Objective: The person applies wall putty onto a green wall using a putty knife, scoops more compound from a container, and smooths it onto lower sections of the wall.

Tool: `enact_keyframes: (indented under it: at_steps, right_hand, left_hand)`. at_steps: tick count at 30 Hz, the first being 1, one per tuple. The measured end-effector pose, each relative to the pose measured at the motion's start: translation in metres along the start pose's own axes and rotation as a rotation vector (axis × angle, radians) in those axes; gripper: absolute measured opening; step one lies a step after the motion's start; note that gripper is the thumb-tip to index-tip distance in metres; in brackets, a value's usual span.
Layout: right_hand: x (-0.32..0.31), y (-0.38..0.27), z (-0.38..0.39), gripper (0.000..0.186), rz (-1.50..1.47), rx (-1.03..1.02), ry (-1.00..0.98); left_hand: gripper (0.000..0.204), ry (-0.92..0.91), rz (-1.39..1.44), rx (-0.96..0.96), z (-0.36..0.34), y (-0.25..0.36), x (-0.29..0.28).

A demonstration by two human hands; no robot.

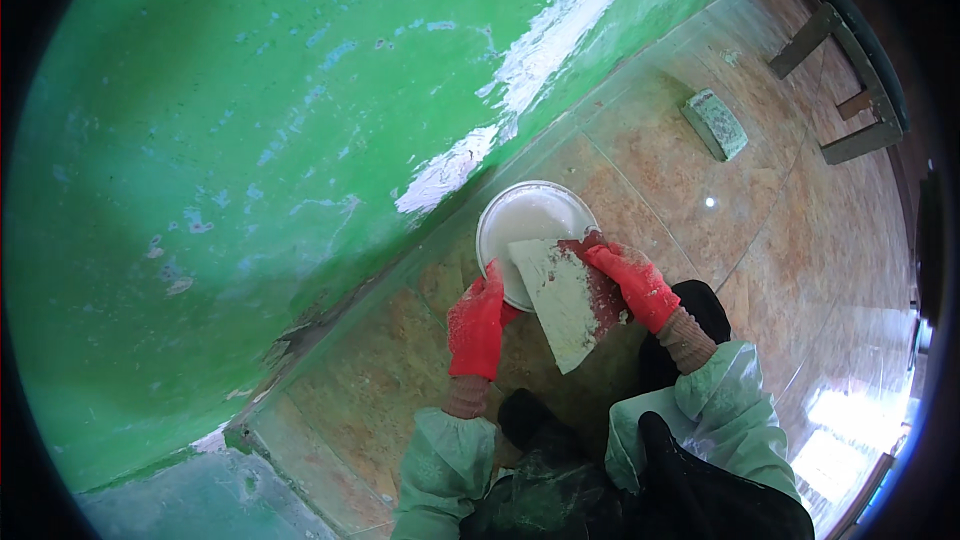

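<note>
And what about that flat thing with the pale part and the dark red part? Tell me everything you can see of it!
The flat thing looks wide and thin, like a blade. Most of it is pale greenish-white; the other side is dark red, blotched with white. I can't tell what it's made of. The right hand, in a red glove, holds its red side. It lies partly over the white bucket, with one corner sticking out toward the person. Whether it touches the rim isn't clear.

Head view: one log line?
left hand: at bucket rim | right hand: holding scraper, partly over bucket | block: on floor | wall: green, white-patched
</note>
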State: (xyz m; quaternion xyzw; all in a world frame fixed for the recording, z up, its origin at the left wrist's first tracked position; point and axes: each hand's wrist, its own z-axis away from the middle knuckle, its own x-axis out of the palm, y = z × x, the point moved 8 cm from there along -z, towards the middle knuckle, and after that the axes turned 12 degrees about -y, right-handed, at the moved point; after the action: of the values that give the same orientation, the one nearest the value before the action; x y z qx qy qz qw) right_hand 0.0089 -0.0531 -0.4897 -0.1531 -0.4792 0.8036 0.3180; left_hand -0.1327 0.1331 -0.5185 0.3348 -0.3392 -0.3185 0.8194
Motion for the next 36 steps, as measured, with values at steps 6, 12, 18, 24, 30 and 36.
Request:
enact_keyframes:
  at_steps: [6,12,18,24,30,36]
  right_hand:
    - [-0.002,-0.041,-0.01,0.043,0.038,-0.04,-0.073]
    - [-0.007,-0.091,-0.045,0.037,-0.02,-0.003,-0.191]
    - [-0.012,-0.1,-0.079,0.03,-0.044,0.149,-0.24]
    - [-0.002,-0.144,-0.075,0.022,0.027,0.245,-0.188]
    - [-0.005,-0.169,-0.117,0.021,-0.221,0.248,-0.368]
    - [-0.002,-0.215,-0.108,0.032,-0.157,0.182,-0.411]
  left_hand:
    - [0.052,0.02,0.042,0.04,-0.004,0.001,-0.02]
    - [0.055,0.083,0.099,0.007,-0.008,0.0,-0.029]
    - [0.059,0.109,0.119,-0.052,-0.025,-0.006,-0.035]
    - [0.059,0.099,0.13,-0.045,-0.045,-0.016,-0.049]
    - [0.057,0.095,0.148,-0.022,-0.044,-0.01,-0.037]
    - [0.055,0.024,0.161,0.007,-0.045,-0.005,-0.031]
